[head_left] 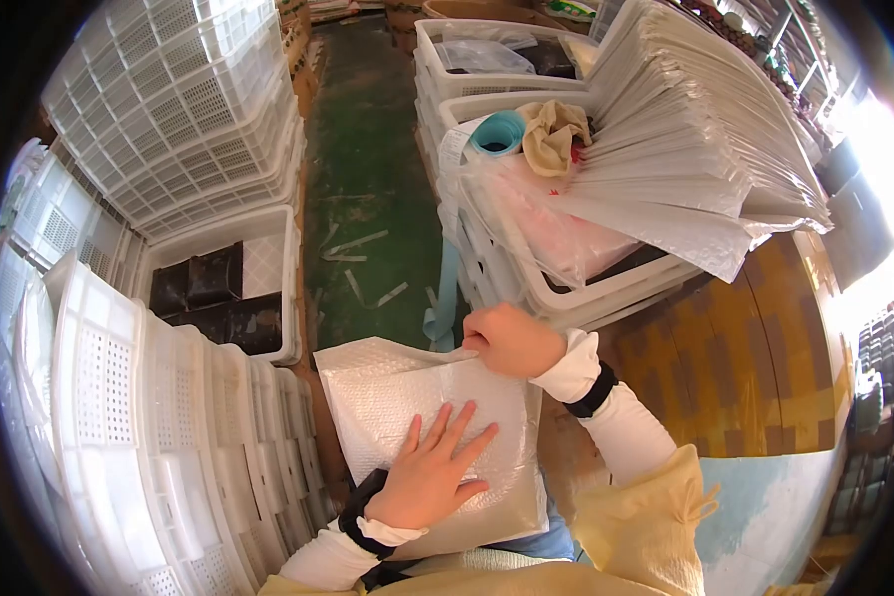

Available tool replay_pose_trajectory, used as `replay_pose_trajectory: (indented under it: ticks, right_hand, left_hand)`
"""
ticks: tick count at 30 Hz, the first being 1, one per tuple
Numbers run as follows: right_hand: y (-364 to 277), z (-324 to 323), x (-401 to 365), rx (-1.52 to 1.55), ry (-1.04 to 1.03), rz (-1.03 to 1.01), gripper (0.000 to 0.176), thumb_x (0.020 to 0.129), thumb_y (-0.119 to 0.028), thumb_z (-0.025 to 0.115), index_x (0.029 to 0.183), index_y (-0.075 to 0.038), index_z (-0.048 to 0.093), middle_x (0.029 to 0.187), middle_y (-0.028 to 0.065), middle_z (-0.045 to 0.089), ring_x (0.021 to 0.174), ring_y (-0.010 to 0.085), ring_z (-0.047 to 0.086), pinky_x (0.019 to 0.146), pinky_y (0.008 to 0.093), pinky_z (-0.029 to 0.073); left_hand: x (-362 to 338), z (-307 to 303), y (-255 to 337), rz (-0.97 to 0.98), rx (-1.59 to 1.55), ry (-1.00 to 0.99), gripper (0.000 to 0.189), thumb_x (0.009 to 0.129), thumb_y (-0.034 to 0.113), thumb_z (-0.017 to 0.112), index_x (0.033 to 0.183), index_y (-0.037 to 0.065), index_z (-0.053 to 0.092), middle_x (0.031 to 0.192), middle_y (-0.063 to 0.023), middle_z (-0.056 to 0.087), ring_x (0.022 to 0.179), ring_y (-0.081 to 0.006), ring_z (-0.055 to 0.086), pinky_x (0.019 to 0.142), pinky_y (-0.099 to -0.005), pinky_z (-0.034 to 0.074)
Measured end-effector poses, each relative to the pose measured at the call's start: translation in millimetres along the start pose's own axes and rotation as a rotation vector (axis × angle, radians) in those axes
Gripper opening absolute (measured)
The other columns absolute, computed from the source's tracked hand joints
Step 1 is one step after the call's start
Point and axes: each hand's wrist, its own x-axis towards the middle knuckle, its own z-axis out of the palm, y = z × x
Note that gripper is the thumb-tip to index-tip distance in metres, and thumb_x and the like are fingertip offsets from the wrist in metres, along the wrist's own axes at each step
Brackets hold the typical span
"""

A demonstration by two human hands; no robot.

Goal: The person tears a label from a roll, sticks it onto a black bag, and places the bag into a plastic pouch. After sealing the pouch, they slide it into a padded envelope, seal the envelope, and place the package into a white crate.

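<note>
A pale bubble-wrap bag [377, 387] lies across the lap in the lower middle. My left hand [432, 472] rests flat on its front with the fingers spread. At the bag's upper right edge, my right hand [512, 340] is closed, pinching the rim. Both wrists wear black bands over white sleeves. Beyond the right hand, a white crate [556, 310] carries a fanned stack of white bubble bags [666, 139], a clear plastic bag with pinkish contents [566, 219], a blue roll [498, 132] and a beige cloth [554, 137].
Nested white crates [194, 417] rise close on the left, with a taller stack [189, 99] behind. A low crate [290, 288] holds black packages [215, 275]. Taped brown cartons [755, 348] stand at right. Paper strips lie on the green floor [358, 179].
</note>
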Motion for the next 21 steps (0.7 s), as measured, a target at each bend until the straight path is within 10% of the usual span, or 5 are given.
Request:
replay_pose_trajectory:
  ticks: [12, 18, 21]
  right_hand:
    - [27, 14, 17, -0.123, 0.076, 0.007, 0.011, 0.080, -0.007, 0.059, 0.076, 0.003, 0.055, 0.074, 0.0195, 0.057, 0.074, 0.0380, 0.057, 0.065, 0.0429, 0.042]
    - [-20, -9, -17, 0.061, 0.480, -0.064, 0.021, 0.083, -0.017, 0.062, 0.074, 0.000, 0.055, 0.074, 0.0158, 0.057, 0.067, 0.0372, 0.054, 0.060, 0.0420, 0.043]
    - [-49, -13, -71, -0.012, 0.242, 0.455, 0.031, 0.079, -0.024, 0.070, 0.086, 0.002, 0.054, 0.082, 0.0160, 0.056, 0.074, 0.0329, 0.055, 0.063, 0.0381, 0.044]
  left_hand:
    - [-3, 10, -5, 0.015, 0.015, -0.046, 0.066, 0.086, 0.054, 0.051, 0.142, 0.024, 0.031, 0.143, -0.0179, 0.032, 0.128, -0.0405, 0.037, 0.102, -0.0605, 0.025]
    - [-6, -7, -5, -0.058, 0.134, 0.044, 0.060, 0.082, 0.054, 0.054, 0.134, 0.025, 0.044, 0.135, -0.0162, 0.044, 0.125, -0.0361, 0.040, 0.101, -0.0622, 0.022]
    - [-18, -10, -20, -0.112, 0.114, 0.053, 0.058, 0.083, 0.053, 0.054, 0.131, 0.022, 0.048, 0.133, -0.0150, 0.047, 0.127, -0.0362, 0.038, 0.105, -0.0617, 0.016]
